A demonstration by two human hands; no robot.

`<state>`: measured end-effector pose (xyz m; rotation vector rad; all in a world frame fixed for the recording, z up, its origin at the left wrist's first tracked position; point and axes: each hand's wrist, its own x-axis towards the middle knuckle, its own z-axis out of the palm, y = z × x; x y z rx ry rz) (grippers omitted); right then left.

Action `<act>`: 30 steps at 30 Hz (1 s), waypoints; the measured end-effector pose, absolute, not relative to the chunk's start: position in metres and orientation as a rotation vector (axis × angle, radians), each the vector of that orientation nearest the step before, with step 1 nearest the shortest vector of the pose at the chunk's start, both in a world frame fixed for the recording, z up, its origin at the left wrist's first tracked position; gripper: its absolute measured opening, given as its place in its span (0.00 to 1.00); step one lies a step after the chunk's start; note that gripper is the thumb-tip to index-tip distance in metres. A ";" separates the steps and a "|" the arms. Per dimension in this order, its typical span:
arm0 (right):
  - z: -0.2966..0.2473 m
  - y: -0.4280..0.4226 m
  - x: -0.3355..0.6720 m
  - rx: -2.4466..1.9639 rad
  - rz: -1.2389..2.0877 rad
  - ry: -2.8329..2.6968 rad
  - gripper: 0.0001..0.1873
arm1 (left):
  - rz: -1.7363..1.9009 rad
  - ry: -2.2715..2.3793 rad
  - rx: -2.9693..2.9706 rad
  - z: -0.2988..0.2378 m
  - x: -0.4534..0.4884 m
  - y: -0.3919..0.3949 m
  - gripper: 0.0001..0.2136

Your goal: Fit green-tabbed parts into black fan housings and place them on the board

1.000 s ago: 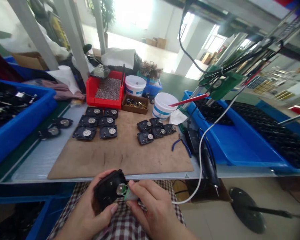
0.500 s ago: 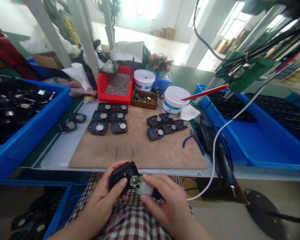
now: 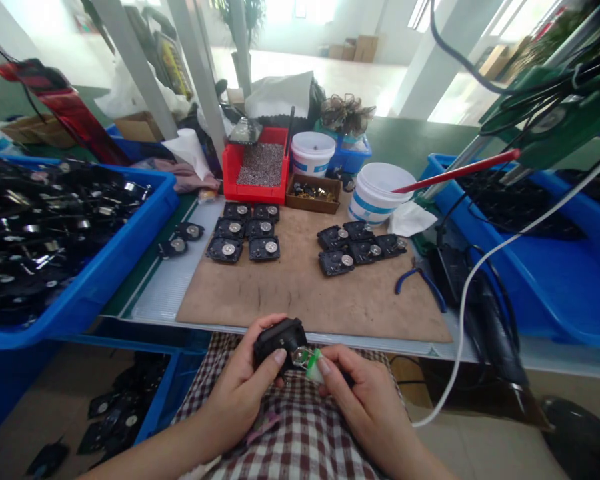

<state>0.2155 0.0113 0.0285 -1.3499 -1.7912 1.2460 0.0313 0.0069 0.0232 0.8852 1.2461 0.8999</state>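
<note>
**Black housing gripped over the lap, with a green piece at its hub**

The left hand point(image 3: 235, 393) is closed around a black plastic housing point(image 3: 279, 341), and the right hand point(image 3: 367, 407) pinches a small green-and-white piece point(image 3: 314, 367) against its metal disc point(image 3: 300, 357). All of this sits just above a checked cloth point(image 3: 290, 440) on the lap. A slip of the fingers could drop the piece, or a twist could scratch the disc. Compared with the earlier frame, more green and less white shows on the piece.
</note>
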 end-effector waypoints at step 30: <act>0.018 0.022 0.206 -1.444 1.163 -1.853 0.13 | 0.841 1.546 1.137 0.005 0.030 0.021 0.21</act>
